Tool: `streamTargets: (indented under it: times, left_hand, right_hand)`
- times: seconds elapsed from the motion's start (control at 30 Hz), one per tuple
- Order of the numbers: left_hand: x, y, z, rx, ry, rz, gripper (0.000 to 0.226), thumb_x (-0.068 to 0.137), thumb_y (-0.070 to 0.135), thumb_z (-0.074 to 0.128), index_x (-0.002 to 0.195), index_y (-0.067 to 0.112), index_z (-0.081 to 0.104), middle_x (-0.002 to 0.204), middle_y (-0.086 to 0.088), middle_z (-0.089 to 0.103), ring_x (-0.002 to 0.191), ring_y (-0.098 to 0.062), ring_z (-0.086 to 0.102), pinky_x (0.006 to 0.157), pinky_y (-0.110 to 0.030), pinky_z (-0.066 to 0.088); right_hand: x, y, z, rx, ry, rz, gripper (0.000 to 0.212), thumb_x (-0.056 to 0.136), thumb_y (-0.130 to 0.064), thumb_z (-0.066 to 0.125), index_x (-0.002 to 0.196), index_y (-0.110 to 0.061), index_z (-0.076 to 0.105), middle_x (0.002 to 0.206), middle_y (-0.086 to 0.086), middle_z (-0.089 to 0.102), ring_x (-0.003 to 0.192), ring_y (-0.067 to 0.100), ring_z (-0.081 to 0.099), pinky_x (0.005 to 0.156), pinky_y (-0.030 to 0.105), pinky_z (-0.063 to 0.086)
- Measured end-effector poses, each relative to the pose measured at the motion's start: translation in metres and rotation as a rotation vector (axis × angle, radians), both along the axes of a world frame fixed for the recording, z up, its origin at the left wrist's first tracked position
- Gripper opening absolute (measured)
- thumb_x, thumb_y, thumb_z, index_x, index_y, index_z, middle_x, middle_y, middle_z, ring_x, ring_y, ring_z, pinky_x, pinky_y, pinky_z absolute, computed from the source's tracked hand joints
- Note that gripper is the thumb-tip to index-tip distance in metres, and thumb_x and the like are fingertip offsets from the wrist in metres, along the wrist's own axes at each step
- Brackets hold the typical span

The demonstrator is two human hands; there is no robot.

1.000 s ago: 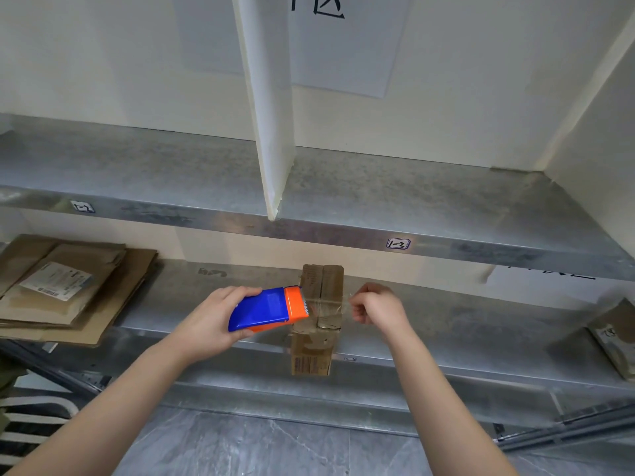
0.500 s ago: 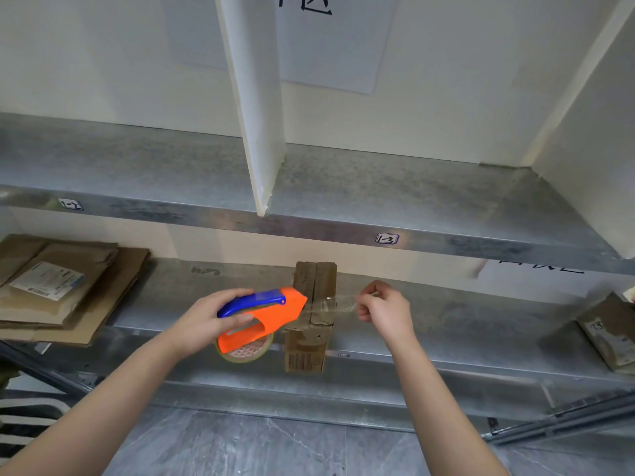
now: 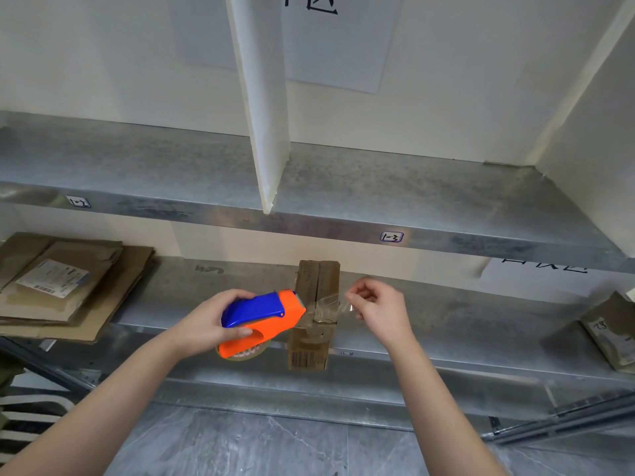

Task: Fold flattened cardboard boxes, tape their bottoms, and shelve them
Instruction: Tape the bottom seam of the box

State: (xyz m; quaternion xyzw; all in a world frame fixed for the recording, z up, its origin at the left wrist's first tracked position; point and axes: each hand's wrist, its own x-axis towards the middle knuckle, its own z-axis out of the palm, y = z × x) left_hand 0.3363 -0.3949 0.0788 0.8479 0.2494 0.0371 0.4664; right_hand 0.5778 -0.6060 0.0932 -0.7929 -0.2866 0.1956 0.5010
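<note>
Left hand [image 3: 206,321], centre of frame, wrapped round the blue-and-orange tape dispenser [image 3: 261,314]: fingers over the blue top, thumb along the orange underside. Its orange nose sits against the left side of the small cardboard box [image 3: 318,276].

Right hand [image 3: 381,307], just right of the box, pinches the free end of a strip of clear tape [image 3: 326,309] between thumb and fingertips, with the other fingers curled in. The strip runs from the dispenser nose across the box to that pinch. It is see-through and streaked with glare, so where it sticks to the cardboard cannot be told.

Box: at the front of the lower shelf [image 3: 446,324], centre frame, seam running down its top face. A printed code on its near face is too small to read. That face overlaps the shelf lip, so how the box rests is unclear.

Tape roll [image 3: 240,355]: only a lower arc shows beneath the orange body.

Left edge: stack of flattened cardboard [image 3: 86,304] on the same shelf, cut off by the frame, label print illegible. Right edge: another cardboard piece [image 3: 611,331], mostly out of frame.

Upper half: upper shelf [image 3: 137,166] with a white divider [image 3: 264,115], its top cut off. A paper sheet [image 3: 343,46] hangs behind it, its black characters clipped by the top edge. Handwriting on the small tag [image 3: 391,236] on the shelf lip is hard to read.
</note>
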Motion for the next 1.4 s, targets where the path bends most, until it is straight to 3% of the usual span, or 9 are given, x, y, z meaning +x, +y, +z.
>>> streamTargets:
  times: [0.13,0.3,0.53,0.73,0.87,1.13,1.27,1.4]
  left_hand:
    - [0.000,-0.004,-0.002,0.105,-0.011,-0.029,0.063,0.068,0.051,0.074,0.124,0.040,0.047,0.125,0.021,0.049,0.114,0.007,0.046,0.091,-0.011,0.039]
    - [-0.004,-0.005,-0.002,0.156,-0.039,-0.054,0.064,0.073,0.025,0.082,0.124,0.042,0.046,0.127,0.028,0.045,0.119,0.007,0.043,0.091,-0.005,0.035]
    - [-0.003,-0.008,-0.002,0.166,-0.039,-0.049,0.066,0.074,0.019,0.082,0.123,0.042,0.044,0.127,0.029,0.043,0.119,0.007,0.042,0.092,-0.009,0.037]
    - [-0.003,-0.009,0.000,0.156,-0.025,-0.090,0.066,0.074,0.021,0.082,0.124,0.042,0.044,0.127,0.030,0.043,0.120,0.006,0.043,0.092,-0.010,0.037]
    - [-0.006,-0.006,0.001,0.177,-0.041,-0.096,0.067,0.073,0.023,0.083,0.123,0.044,0.044,0.126,0.032,0.043,0.122,0.005,0.043,0.095,-0.014,0.038]
    - [-0.002,-0.005,0.005,0.286,-0.079,-0.035,0.068,0.072,0.022,0.083,0.118,0.049,0.041,0.127,0.030,0.040,0.120,0.009,0.039,0.093,-0.012,0.036]
    - [-0.002,0.004,0.009,0.325,-0.013,-0.104,0.069,0.073,0.025,0.082,0.121,0.050,0.039,0.127,0.029,0.039,0.120,0.014,0.036,0.092,-0.004,0.030]
    - [-0.001,0.017,0.017,0.383,0.073,-0.185,0.069,0.073,0.029,0.081,0.120,0.055,0.038,0.127,0.034,0.040,0.117,0.011,0.040,0.096,-0.011,0.031]
  right_hand:
    - [-0.003,-0.001,-0.004,0.005,-0.121,0.025,0.015,0.083,-0.015,0.071,0.074,-0.026,0.068,0.069,-0.007,0.065,0.070,0.011,0.062,0.066,0.044,0.058]
    - [0.001,-0.003,-0.006,0.016,-0.145,-0.011,0.023,0.083,-0.016,0.073,0.072,-0.034,0.065,0.072,-0.022,0.064,0.071,0.010,0.062,0.068,0.046,0.058]
    - [-0.001,-0.004,-0.006,0.066,-0.133,-0.041,0.015,0.084,-0.012,0.073,0.078,-0.025,0.068,0.076,-0.024,0.065,0.076,0.004,0.061,0.070,0.047,0.058]
    - [0.001,-0.001,-0.010,0.068,-0.054,-0.151,0.021,0.083,-0.011,0.073,0.072,-0.028,0.067,0.067,-0.011,0.065,0.067,0.008,0.060,0.065,0.044,0.060]
    - [-0.002,-0.001,-0.011,0.087,0.024,-0.203,0.019,0.084,-0.009,0.071,0.073,-0.023,0.066,0.069,-0.001,0.062,0.065,0.014,0.060,0.057,0.030,0.059]
    - [-0.002,-0.002,-0.024,0.091,0.202,-0.258,0.007,0.085,-0.010,0.071,0.078,-0.012,0.068,0.066,0.001,0.066,0.059,0.012,0.064,0.068,0.038,0.060]
    - [-0.004,-0.004,-0.032,0.071,0.227,-0.244,0.006,0.085,-0.010,0.071,0.080,-0.008,0.067,0.067,0.004,0.065,0.063,0.014,0.063,0.062,0.030,0.059]
    - [-0.009,-0.007,-0.053,0.021,0.306,-0.239,0.007,0.087,-0.011,0.070,0.082,-0.007,0.067,0.073,0.006,0.067,0.066,0.014,0.064,0.059,0.023,0.056]
